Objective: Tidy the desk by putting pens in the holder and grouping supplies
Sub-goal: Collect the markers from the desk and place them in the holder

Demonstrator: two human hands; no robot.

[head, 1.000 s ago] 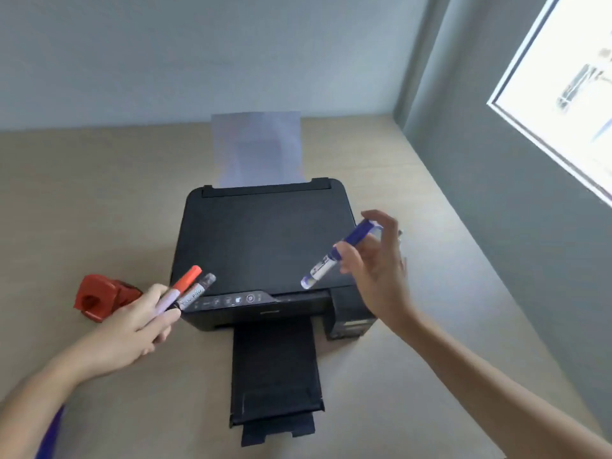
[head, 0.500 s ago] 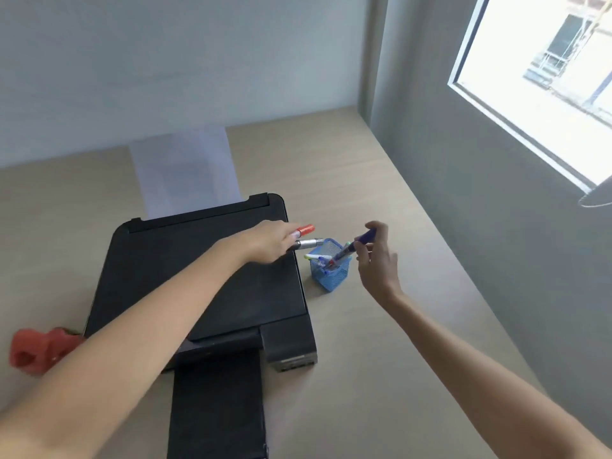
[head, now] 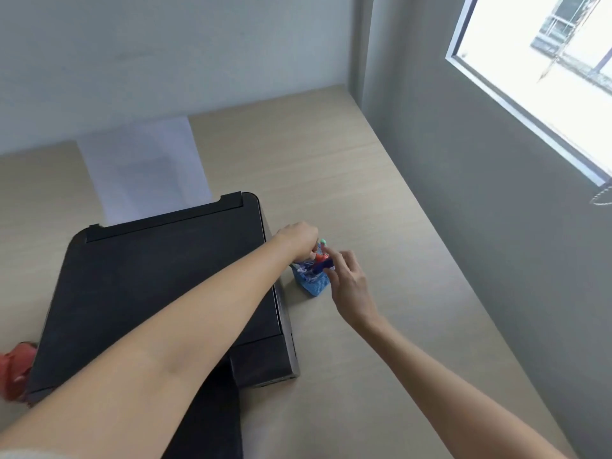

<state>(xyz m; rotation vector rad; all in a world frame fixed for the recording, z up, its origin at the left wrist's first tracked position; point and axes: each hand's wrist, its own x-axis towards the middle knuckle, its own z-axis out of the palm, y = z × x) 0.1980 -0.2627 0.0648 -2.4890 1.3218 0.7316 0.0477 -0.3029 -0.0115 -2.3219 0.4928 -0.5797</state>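
A small blue mesh pen holder (head: 314,285) stands on the desk just right of the printer. My left hand (head: 299,239) reaches across the printer and hovers over the holder, fingers curled on markers; an orange cap (head: 319,258) shows right under it, inside the holder's mouth. A blue marker (head: 317,268) leans in the holder, and a green-tipped pen (head: 323,242) sticks up at the back. My right hand (head: 347,283) is beside the holder on its right, fingers spread, index fingertip close to the blue marker with nothing gripped.
A black printer (head: 159,279) fills the left middle, white paper (head: 142,167) standing in its rear feed. A red desk item (head: 15,369) lies at the far left edge. The grey wall (head: 496,226) with a window bounds the desk on the right.
My left hand has moved from above the printer to over the holder and lowered the markers into it. The blue marker has left my right hand and now sits in the holder.
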